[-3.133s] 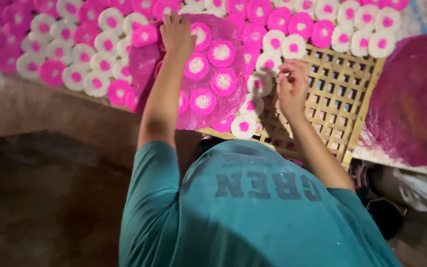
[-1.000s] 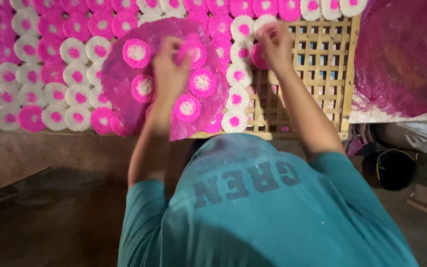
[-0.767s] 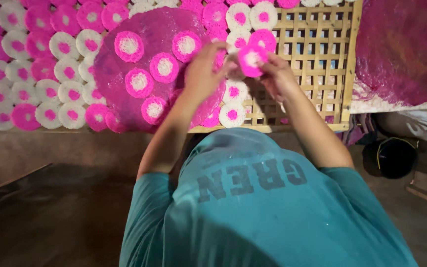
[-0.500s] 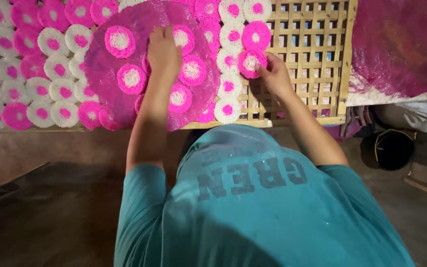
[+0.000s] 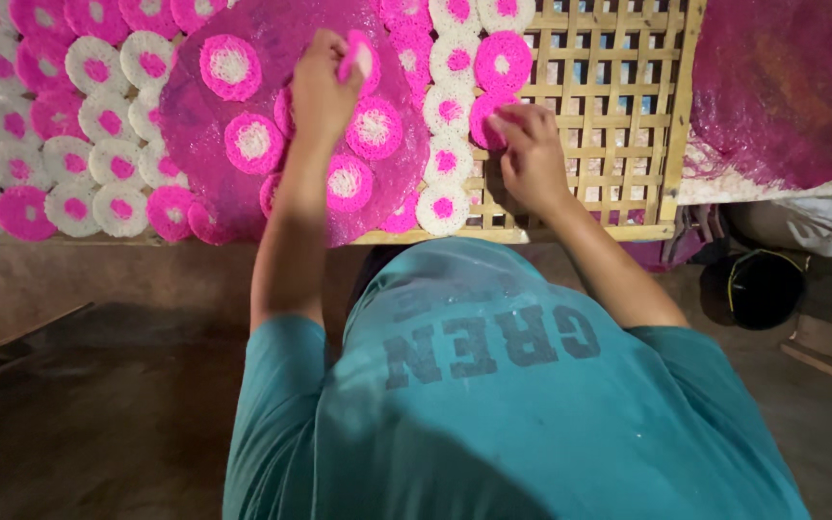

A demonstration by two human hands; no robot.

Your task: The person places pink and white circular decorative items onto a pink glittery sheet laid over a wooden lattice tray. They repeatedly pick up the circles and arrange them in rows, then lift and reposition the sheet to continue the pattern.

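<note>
My left hand is over a large round pink sheet and grips a small pink and white disc lifted off it. Several more such discs lie on that sheet. My right hand rests on the bamboo lattice tray, its fingers pressing a pink disc down beside a column of pink and white discs. My teal shirt fills the lower middle of the view.
Rows of pink and white discs cover the tray's left part. Another large dark pink sheet lies at the right. A dark round container and wooden boards sit on the floor at lower right.
My left hand has picked a disc off the big sheet and lifted it. My right hand has set a pink disc on the lattice, lower than before.
</note>
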